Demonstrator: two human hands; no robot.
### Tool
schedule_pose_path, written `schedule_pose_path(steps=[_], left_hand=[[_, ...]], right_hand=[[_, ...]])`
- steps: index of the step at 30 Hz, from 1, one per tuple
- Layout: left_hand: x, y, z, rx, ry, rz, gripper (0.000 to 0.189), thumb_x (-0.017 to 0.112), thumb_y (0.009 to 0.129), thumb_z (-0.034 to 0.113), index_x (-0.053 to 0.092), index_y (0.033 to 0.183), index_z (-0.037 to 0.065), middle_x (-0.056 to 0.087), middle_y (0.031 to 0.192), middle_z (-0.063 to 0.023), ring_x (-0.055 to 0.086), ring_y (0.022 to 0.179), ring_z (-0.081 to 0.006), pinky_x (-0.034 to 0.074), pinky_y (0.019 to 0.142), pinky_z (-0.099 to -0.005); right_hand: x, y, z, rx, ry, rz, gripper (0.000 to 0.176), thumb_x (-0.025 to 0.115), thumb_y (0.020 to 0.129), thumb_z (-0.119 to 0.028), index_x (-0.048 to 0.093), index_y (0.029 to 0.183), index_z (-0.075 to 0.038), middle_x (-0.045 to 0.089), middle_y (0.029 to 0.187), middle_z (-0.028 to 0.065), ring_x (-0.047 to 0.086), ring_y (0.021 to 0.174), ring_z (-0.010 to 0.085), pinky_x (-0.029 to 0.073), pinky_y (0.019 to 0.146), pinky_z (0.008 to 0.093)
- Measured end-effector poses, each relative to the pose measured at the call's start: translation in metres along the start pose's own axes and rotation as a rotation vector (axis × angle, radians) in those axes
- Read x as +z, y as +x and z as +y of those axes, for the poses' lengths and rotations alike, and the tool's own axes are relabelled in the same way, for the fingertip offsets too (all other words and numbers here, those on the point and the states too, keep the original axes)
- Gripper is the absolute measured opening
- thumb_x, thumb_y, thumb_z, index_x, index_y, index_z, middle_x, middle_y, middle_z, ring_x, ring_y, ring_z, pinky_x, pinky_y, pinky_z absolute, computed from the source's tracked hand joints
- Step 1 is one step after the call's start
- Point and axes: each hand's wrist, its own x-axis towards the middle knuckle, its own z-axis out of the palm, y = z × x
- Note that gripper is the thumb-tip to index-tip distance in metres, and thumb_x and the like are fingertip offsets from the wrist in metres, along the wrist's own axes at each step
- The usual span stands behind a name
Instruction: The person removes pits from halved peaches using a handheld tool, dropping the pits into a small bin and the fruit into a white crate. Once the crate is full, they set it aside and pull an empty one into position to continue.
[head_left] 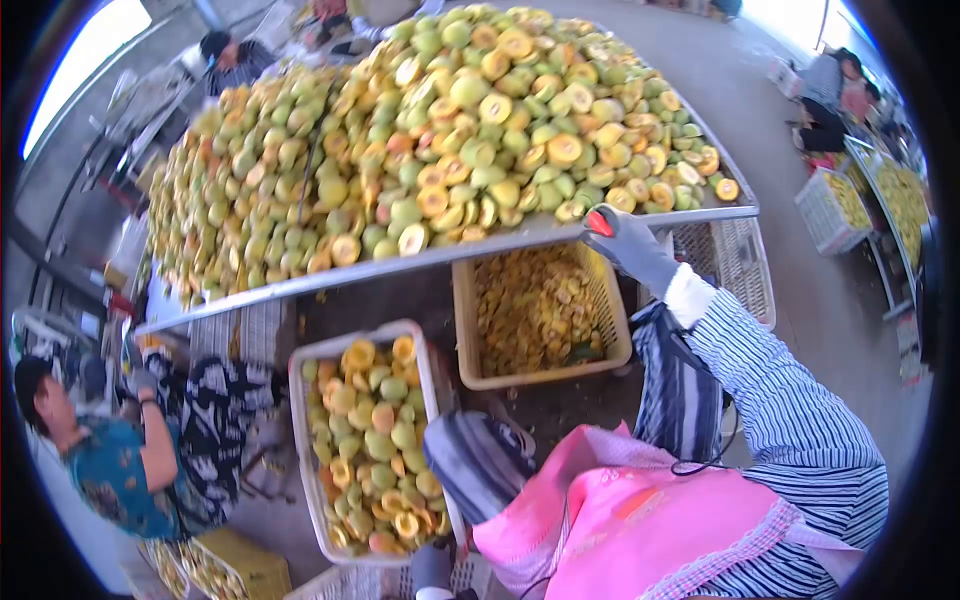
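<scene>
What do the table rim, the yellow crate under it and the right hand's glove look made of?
Table rim: bare grey metal, dull sheen. Yellow crate: likely plastic, smooth moulded rim. Right hand: grey glove, seemingly knit fabric, matte.

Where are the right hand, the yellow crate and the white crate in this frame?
right hand (628,245), head view, on the back of the grey glove.
yellow crate (545,372), head view, on its near rim.
white crate (296,400), head view, on its left rim.
</scene>
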Motion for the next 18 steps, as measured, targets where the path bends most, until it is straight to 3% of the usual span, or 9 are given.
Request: schedule_pose_path(steps=[1, 2, 5, 7, 9, 11, 15, 17, 18], left_hand=[[0.006, 0.018, -0.017, 0.109, 0.219, -0.045, 0.032, 0.065, 0.088, 0.031, 0.072, 0.106, 0.005, 0.073, 0.095, -0.0176, 0.071, 0.09, -0.0326, 0.055, 0.081, -0.041], [0.042, 0.046, -0.084, 0.245, 0.109, 0.011, 0.025, 0.053, 0.097, 0.025, 0.072, 0.101, 0.009, 0.072, 0.096, -0.0172, 0.07, 0.085, -0.0315, 0.056, 0.072, -0.0434], [0.017, 0.059, -0.083, 0.299, 0.19, -0.013, 0.022, 0.056, 0.096, 0.023, 0.073, 0.095, 0.01, 0.072, 0.091, -0.018, 0.069, 0.082, -0.031, 0.055, 0.07, -0.0422], [-0.034, 0.05, -0.034, 0.072, -0.199, -0.058, 0.027, 0.054, 0.098, 0.025, 0.069, 0.114, 0.007, 0.071, 0.101, -0.0117, 0.064, 0.084, -0.0202, 0.052, 0.077, -0.0342], [-0.107, 0.01, 0.064, 0.006, -0.192, 0.06, 0.032, 0.055, 0.098, 0.025, 0.065, 0.121, 0.004, 0.07, 0.107, -0.0112, 0.064, 0.09, -0.0206, 0.051, 0.082, -0.0331], [-0.146, -0.015, 0.121, 0.2, -0.231, 0.308, 0.032, 0.054, 0.099, 0.021, 0.065, 0.118, -0.002, 0.07, 0.106, -0.0118, 0.064, 0.096, -0.0211, 0.05, 0.084, -0.0336], [-0.174, -0.051, 0.208, 0.358, -1.063, 0.299, 0.035, 0.049, 0.102, 0.016, 0.055, 0.128, -0.005, 0.063, 0.122, -0.016, 0.061, 0.112, -0.0247, 0.05, 0.094, -0.0344], [-0.185, -0.061, 0.239, 0.356, -1.023, 0.152, 0.038, 0.048, 0.102, 0.014, 0.05, 0.135, -0.004, 0.057, 0.132, -0.0159, 0.058, 0.118, -0.0241, 0.049, 0.099, -0.0353], [-0.181, -0.057, 0.259, 0.441, -1.077, 0.215, 0.033, 0.055, 0.098, 0.017, 0.058, 0.124, -0.004, 0.065, 0.117, -0.0156, 0.064, 0.105, -0.025, 0.052, 0.091, -0.0353]], right_hand=[[-0.015, 0.017, -0.01, 0.065, -0.078, -0.001, 0.038, 0.069, 0.084, -0.034, 0.058, 0.106, -0.005, 0.067, 0.095, 0.0199, 0.064, 0.091, 0.0401, 0.048, 0.077, 0.0486], [-0.018, 0.034, -0.012, 0.075, -0.118, 0.036, 0.037, 0.069, 0.084, -0.034, 0.058, 0.106, -0.006, 0.067, 0.096, 0.0194, 0.065, 0.092, 0.039, 0.048, 0.077, 0.0483], [-0.007, 0.083, -0.008, -0.005, -0.213, 0.036, 0.037, 0.068, 0.083, -0.033, 0.058, 0.107, -0.007, 0.067, 0.095, 0.0177, 0.066, 0.091, 0.037, 0.05, 0.078, 0.0475], [0.003, 0.103, -0.025, -0.12, -0.396, -0.033, 0.03, 0.064, 0.086, -0.026, 0.059, 0.11, -0.009, 0.067, 0.099, 0.0146, 0.069, 0.085, 0.0353, 0.054, 0.069, 0.0464], [0.04, 0.124, -0.011, -0.164, -0.695, -0.071, 0.025, 0.061, 0.087, -0.018, 0.061, 0.112, -0.012, 0.067, 0.101, 0.0128, 0.07, 0.081, 0.0322, 0.055, 0.06, 0.0451], [0.044, 0.128, -0.02, -0.197, -0.758, -0.078, 0.024, 0.06, 0.087, -0.012, 0.064, 0.11, -0.011, 0.066, 0.101, 0.0122, 0.071, 0.079, 0.0298, 0.055, 0.055, 0.0436], [0.037, 0.147, -0.004, -0.177, -0.732, -0.073, 0.02, 0.059, 0.086, -0.014, 0.066, 0.104, -0.008, 0.066, 0.099, 0.0128, 0.071, 0.077, 0.0293, 0.054, 0.056, 0.0431], [0.031, 0.139, 0.002, -0.275, -0.682, -0.048, 0.017, 0.058, 0.086, -0.013, 0.065, 0.101, -0.009, 0.066, 0.099, 0.0114, 0.071, 0.077, 0.0283, 0.054, 0.056, 0.0432], [0.032, 0.131, 0.004, -0.326, -0.704, -0.064, 0.016, 0.058, 0.086, -0.013, 0.064, 0.101, -0.009, 0.065, 0.1, 0.01, 0.071, 0.077, 0.0279, 0.054, 0.056, 0.0431]])
